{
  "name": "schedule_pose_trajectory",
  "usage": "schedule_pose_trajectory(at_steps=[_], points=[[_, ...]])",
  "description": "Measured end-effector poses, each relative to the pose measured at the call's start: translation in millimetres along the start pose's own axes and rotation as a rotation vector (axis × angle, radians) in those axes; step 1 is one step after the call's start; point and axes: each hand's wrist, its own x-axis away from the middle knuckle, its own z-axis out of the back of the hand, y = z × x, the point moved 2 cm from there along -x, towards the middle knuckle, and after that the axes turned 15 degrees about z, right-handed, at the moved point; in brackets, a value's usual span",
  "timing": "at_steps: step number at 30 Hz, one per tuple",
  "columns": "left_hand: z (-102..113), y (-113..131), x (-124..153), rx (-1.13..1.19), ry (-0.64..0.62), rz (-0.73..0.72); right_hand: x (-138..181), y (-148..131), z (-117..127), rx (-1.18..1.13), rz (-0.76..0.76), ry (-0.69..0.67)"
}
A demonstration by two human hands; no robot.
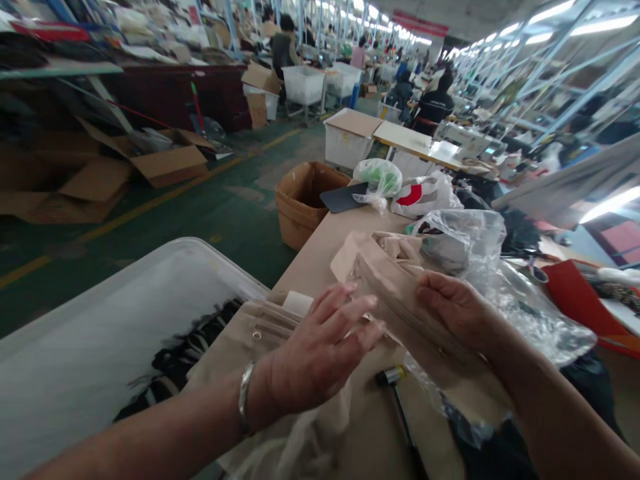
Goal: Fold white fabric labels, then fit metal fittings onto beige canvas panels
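- Right hand [453, 307] has the beige fabric piece [400, 303] pinched between thumb and fingers, right of center; it's smooth, flattish cloth with a long zipper line running along it.
- Left hand [325, 350] is loose, fingers spread and a bit blurry beside that piece. Can't tell if the fingertips touch it. Shiny metal bangle [245, 398] on the wrist.
- More beige cloth [270, 321], soft and folded with a little metal ring, lower center.
- Skinny black-handled hammer [402, 413], yellow-tipped, bottom center-right.
- Crinkly clear plastic [535, 317], right side.
- Smooth whitish bin [75, 373] with dark strips [195, 343], lower left.
- Boxy brown carton [300, 217], just above center.
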Motion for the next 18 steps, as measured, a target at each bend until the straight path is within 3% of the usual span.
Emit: schedule_pose_trajectory(at_steps=[2,6,9,13,16,18], points=[[8.7,6.4,-8.7,-0.008,0.056,0.004,8.0,-12.6,-16.9,-0.087,-0.042,0.025],[7.7,11.4,6.3,0.077,-0.026,0.102,27.0,-20.6,-43.6,-0.345,-0.218,0.143],[7.2,12.4,20.1,0.085,-0.056,0.173,42.7,-24.4,-64.1,-0.552,-0.319,0.083],[9.1,8.8,29.0,0.124,-0.215,0.138,58.6,-29.9,-89.7,-0.710,-0.390,0.027],[10.5,3.0,39.2,0.150,-0.270,0.133,68.8,-25.3,-98.7,-0.711,-0.429,-0.041],[11.9,1.6,49.4,0.148,-0.340,0.128,73.9,-23.8,-92.3,-0.569,-0.314,-0.092]])
